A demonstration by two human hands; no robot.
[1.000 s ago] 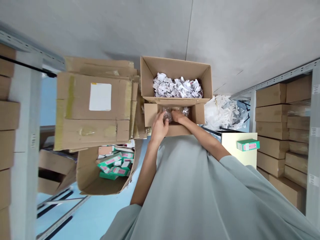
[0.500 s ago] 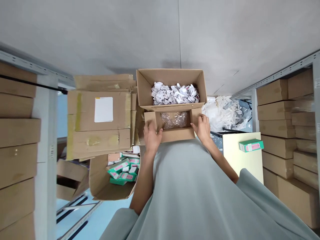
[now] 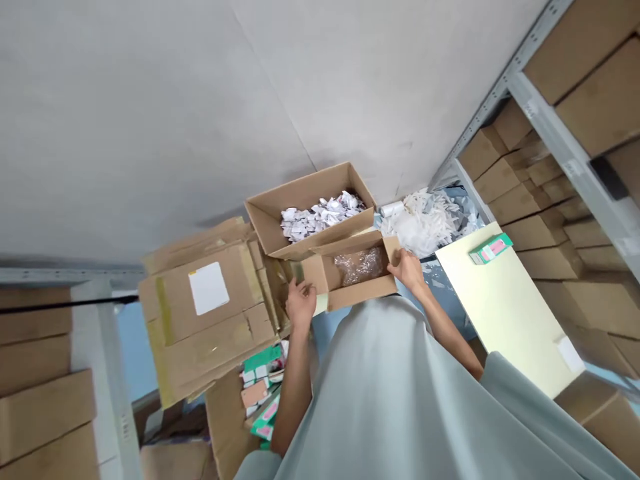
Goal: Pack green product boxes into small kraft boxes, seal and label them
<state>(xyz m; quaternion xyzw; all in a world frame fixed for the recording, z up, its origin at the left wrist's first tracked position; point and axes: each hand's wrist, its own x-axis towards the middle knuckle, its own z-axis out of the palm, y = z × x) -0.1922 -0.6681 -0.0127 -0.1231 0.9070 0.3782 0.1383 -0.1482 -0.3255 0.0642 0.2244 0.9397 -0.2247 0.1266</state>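
Observation:
I hold a small open cardboard box in front of my grey shirt. Crinkled clear plastic wrap lies inside it. My left hand grips the box's left end at its flap. My right hand grips the right end. Just beyond it stands a larger open carton filled with crumpled white paper.
Flattened cartons with a white label lie at left. An open box of green-and-pink packs sits below them. A pale yellow tabletop at right carries one green pack. White plastic bags lie behind. Shelves of cartons flank both sides.
My hands left the plastic wrap inside the small box and took its two ends. The view has swung, so everything now appears tilted and the yellow tabletop shows more.

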